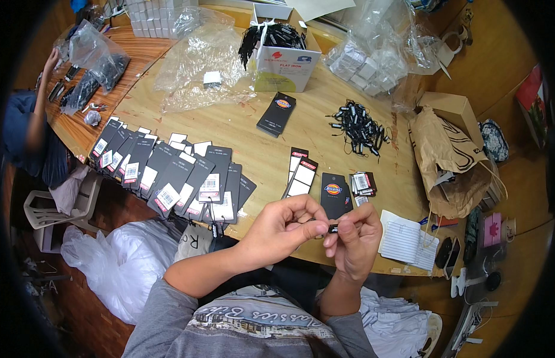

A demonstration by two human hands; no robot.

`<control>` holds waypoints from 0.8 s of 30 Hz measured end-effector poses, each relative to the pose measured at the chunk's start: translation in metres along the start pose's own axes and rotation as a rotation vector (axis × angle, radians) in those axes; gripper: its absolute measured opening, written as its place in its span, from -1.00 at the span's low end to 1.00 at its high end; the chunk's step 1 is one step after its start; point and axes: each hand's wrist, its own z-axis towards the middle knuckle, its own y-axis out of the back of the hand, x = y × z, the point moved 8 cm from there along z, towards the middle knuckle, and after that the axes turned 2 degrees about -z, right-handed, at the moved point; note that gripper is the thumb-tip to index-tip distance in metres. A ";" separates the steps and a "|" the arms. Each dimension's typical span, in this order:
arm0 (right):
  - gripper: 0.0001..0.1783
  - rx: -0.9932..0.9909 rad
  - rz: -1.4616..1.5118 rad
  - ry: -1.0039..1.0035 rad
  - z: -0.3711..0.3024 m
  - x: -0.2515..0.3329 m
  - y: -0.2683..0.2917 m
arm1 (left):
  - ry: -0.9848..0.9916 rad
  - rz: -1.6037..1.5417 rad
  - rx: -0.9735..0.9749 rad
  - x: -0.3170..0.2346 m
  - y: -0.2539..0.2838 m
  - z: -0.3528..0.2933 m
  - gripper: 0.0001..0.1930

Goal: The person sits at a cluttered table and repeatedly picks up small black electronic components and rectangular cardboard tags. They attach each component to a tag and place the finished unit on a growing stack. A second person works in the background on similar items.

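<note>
My left hand (281, 231) and my right hand (356, 243) meet in front of my chest at the table's near edge. Between their fingertips they pinch a small black tag fastener (333, 229); the fingers partly cover it. Just beyond them lies a black hang tag (332, 200) with a coloured logo. Beside it are a small stack of barcode labels (362, 182) and black-bordered strips of white stickers (301, 180). Overlapping black hang tags (170, 179) with barcode stickers fill the left front edge. Farther back sit a stack of hang tags (276, 113) and a loose pile of black tag strings (356, 122).
A white box (283, 74) of black strings stands at the back, near clear plastic bags (367, 51). At right are a brown paper bag (447, 167) and lined paper (405, 241). Another person's arm (39, 101) reaches over the far-left table. A white plastic bag (131, 262) sits below.
</note>
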 end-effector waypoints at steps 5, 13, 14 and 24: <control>-0.89 0.010 0.003 0.007 -0.002 -0.001 -0.002 | -0.005 -0.024 -0.026 0.005 0.000 0.000 -0.88; -0.89 -0.004 -0.064 0.009 -0.005 0.001 0.001 | -0.111 0.224 0.053 -0.004 -0.001 0.001 -0.90; -0.89 -0.003 -0.065 -0.002 -0.005 0.002 0.002 | -0.171 0.313 0.077 -0.008 -0.003 0.000 -0.91; -0.87 -0.112 -0.201 -0.052 -0.036 0.015 0.019 | 0.152 -0.335 0.333 0.039 -0.033 -0.026 -0.91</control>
